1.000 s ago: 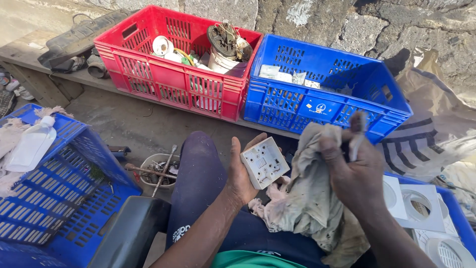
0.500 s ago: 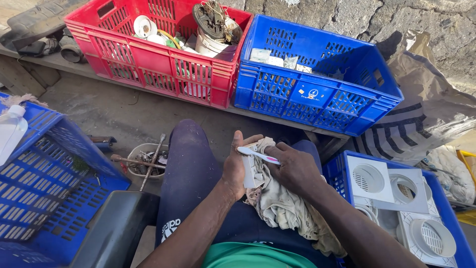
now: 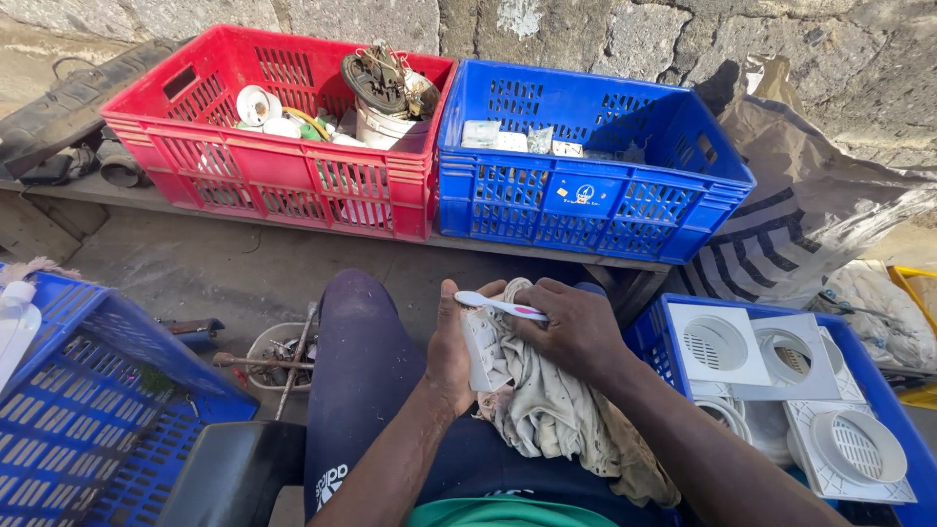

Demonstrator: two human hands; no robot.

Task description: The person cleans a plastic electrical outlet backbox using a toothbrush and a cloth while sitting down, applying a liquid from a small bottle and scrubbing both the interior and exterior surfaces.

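I sit with dark blue trousers (image 3: 366, 361) and work over my lap. My left hand (image 3: 451, 346) grips a small white square plastic part (image 3: 482, 346) on edge. My right hand (image 3: 574, 327) presses a dirty beige rag (image 3: 551, 415) against that part and also holds a white toothbrush (image 3: 498, 306) with a pink tip, lying across the top of both hands. The rag hangs down over my right thigh.
A red crate (image 3: 273, 176) of mixed white parts and a pot stands ahead, a blue crate (image 3: 586, 200) beside it. At right a blue crate (image 3: 654, 337) holds white square vent covers (image 3: 717, 342). Another blue crate (image 3: 88, 429) is at left, a small bowl of tools (image 3: 278, 353) on the ground.
My right hand came down from holding the rag up and now presses it onto the white part, with the toothbrush across the hands. The view shifted slightly.
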